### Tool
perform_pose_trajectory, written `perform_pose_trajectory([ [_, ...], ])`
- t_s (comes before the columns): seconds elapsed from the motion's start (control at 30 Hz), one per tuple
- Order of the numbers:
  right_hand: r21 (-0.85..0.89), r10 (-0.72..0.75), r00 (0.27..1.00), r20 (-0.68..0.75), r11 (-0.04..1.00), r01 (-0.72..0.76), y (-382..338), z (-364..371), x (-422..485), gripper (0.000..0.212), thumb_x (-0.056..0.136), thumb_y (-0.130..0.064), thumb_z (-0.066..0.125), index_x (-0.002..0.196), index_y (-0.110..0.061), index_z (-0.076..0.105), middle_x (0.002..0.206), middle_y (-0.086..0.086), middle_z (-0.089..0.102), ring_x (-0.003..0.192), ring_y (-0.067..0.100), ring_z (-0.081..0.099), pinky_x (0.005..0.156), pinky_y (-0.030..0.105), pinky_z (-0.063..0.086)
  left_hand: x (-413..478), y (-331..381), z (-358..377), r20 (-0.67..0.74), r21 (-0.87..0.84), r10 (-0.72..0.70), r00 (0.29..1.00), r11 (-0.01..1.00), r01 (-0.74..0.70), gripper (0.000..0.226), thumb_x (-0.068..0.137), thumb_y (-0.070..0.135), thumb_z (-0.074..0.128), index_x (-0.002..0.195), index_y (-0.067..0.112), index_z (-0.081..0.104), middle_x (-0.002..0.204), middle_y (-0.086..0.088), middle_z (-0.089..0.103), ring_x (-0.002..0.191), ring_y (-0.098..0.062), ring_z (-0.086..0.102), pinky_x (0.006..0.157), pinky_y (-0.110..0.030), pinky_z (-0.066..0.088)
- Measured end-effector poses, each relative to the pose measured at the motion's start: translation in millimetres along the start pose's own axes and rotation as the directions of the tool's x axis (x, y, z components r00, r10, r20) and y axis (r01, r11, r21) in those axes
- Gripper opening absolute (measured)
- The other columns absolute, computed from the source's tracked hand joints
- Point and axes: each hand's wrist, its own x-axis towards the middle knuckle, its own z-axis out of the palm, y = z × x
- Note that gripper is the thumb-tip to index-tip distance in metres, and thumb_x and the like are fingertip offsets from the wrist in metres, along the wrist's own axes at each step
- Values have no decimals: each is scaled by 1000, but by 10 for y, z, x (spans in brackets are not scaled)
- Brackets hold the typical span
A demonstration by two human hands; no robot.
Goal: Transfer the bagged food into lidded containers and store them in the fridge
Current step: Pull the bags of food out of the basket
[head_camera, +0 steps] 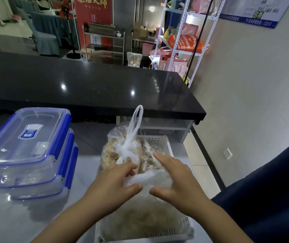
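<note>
I have barely begun: my left hand (117, 183) pinches, and my right hand (175, 179) rests spread on, the crumpled clear plastic food bag (150, 178) in the white slotted plastic basket (159, 235), while the stacked clear blue-clipped lidded containers (30, 149) sit closed beside it.

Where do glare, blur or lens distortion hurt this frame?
Head view: ceiling-light glare dots the black counter and puts a sheen on the top container lid. Wide-angle bending curves the counter's edge. The near bag in the white basket is soft and washed out, and the left hand and right hand are slightly soft. The farther knotted bag reads sharper.
</note>
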Motion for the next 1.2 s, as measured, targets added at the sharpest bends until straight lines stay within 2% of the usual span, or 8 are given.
perform_pose_trajectory([
  [0.2, -321, -185, 981, -62, 934, 156, -11, 77, 109, 30, 79, -55, 50, 97, -38, 67, 78, -15, 54, 75, 4, 36, 66, 26, 34, 78, 87, -8, 5, 11, 36, 999, 999, -36, 11, 77, 33, 66, 87, 32, 61, 80, 11, 58, 75, -3, 53, 65, -20, 44],
  [0.3, 109, -16, 969, -248, 993, 45, -6, -75, 102, 15, 82, -33, 63, 69, -26, 66, 66, -12, 54, 64, 3, 44, 59, 22, 37, 82, 62, -204, -48, -112, -28, 998, 993, 23, 9, 78, 26, 68, 78, 29, 59, 74, 5, 60, 68, -7, 56, 66, -27, 50],
  [0.43, 736, 512, 847, -142, 627, -256, 64, -330, 49, 22, 90, -21, 59, 70, -15, 65, 69, 3, 61, 66, 17, 55, 62, 30, 45, 75, -82, -462, -224, -107, -139, 965, 987, 117, 13, 82, 18, 65, 77, 26, 56, 73, 2, 60, 69, -11, 57, 66, -32, 53],
  [0.63, 907, 734, 676, -65, 325, -266, 180, -406, 3, 7, 90, -12, 57, 85, -9, 60, 87, 10, 64, 73, 21, 57, 62, 29, 46, 2, -102, -538, -237, 130, -212, 948, 960, 247, 50, 82, 30, 64, 126, 28, 39, 116, 7, 51, 94, -8, 55, 76, -24, 47],
  [0.77, 688, 526, 780, -339, 704, -176, 8, -523, 35, 46, 91, -19, 57, 131, -33, 40, 133, -9, 47, 100, 1, 55, 80, 24, 45, 6, 135, -518, -164, 347, 124, 979, 936, -61, 87, 77, 61, 57, 145, 38, 8, 150, 16, 18, 137, -4, 17, 109, -23, 15],
  [0.9, -21, -34, 957, -287, 999, 29, -186, -364, 75, 76, 85, -47, 57, 142, -53, 7, 156, -17, 1, 140, 4, 16, 106, 28, 24, 50, 173, -245, 177, 416, 167, 970, 881, -227, 89, 76, 70, 49, 147, 38, 4, 145, 24, -2, 130, 3, -19, 107, -27, -22],
  [1.0, -391, -246, 969, 4, 892, 228, -115, -75, 46, 74, 81, -69, 39, 144, -48, 7, 158, -12, -5, 143, 16, 12, 109, 35, 19, 31, -7, 101, 228, 484, 163, 960, 837, -257, 85, 80, 69, 42, 148, 26, 14, 155, 2, 20, 145, -14, 2, 114, -41, -13],
  [1.2, -396, -48, 898, 437, 886, 240, 235, 303, -248, 78, 79, -65, 50, 145, -36, 19, 152, -7, 26, 133, 21, 31, 101, 39, 30, -243, -170, 358, 258, 402, 78, 963, 898, -180, 53, 76, 67, 47, 109, 25, 50, 114, 5, 59, 108, -17, 53, 88, -31, 42],
])
